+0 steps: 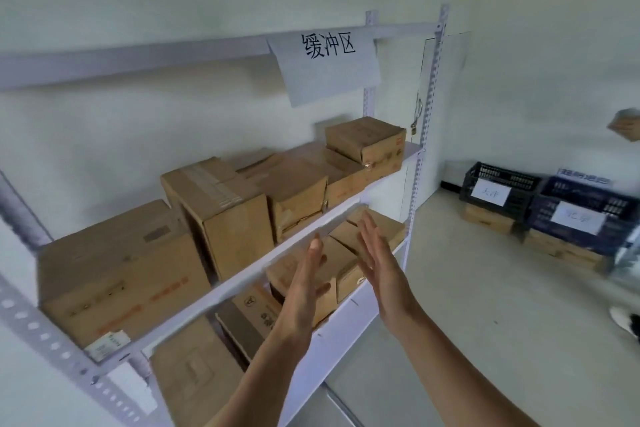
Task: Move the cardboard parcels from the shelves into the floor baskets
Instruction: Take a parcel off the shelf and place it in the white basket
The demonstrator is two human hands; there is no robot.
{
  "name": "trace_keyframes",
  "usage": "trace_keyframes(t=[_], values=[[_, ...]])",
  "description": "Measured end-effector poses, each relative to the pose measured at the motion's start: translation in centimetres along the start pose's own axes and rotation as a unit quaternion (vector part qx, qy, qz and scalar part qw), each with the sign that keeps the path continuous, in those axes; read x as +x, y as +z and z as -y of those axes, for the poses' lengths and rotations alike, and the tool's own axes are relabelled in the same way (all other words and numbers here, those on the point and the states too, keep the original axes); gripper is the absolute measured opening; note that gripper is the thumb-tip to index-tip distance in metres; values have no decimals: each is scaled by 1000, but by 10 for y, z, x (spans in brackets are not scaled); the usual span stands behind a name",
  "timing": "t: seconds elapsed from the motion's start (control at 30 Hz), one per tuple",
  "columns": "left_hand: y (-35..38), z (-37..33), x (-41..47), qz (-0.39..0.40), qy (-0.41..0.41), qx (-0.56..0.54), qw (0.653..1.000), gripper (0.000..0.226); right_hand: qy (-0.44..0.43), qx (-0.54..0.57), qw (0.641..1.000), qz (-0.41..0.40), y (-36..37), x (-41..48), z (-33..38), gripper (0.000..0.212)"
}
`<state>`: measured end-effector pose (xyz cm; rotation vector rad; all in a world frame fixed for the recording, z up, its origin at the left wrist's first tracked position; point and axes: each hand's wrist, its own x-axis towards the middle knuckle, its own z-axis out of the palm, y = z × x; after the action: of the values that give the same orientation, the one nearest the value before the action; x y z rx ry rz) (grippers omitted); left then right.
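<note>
Hands first: the left hand (304, 284) and right hand (381, 270) are both flat and empty, palms facing each other, poised just in front of a small brown cardboard parcel (342, 248) on the lower white metal shelf (346, 326). The grab looks to be next, so clamp its two side faces squarely and draw it straight out under the rail above (clearance seems tight). More brown cardboard parcels (221, 204) line the shelf above. Beyond, the dark plastic floor baskets (620, 215) with paper labels stand well apart.
</note>
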<state>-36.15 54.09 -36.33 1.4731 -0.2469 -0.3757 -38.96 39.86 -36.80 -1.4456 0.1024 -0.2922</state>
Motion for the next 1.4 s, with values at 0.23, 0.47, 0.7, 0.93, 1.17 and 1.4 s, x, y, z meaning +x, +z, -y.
trace_keyframes(t=[0.23, 0.47, 0.7, 0.93, 1.17, 1.4], values=[[45, -25, 131, 31, -10, -10, 999, 94, -8, 5, 998, -67, -63, 107, 21, 49], [81, -40, 242, 12, -21, -43, 999, 68, -19, -16, 995, -94, -126, 194, 31, 51], [105, -39, 325, -25, -22, -22, 999, 72, -10, -9, 997, -72, -186, 276, 20, 47], [147, -55, 399, -148, -23, -14, 989, 68, -2, 9, 1000, -20, -267, 368, 29, 83], [145, -58, 444, -318, -89, -11, 944, 71, 38, 7, 999, 33, -315, 447, 28, 90], [134, -52, 487, -339, -99, -13, 935, 60, 105, 1, 989, 102, -314, 529, 8, 76]])
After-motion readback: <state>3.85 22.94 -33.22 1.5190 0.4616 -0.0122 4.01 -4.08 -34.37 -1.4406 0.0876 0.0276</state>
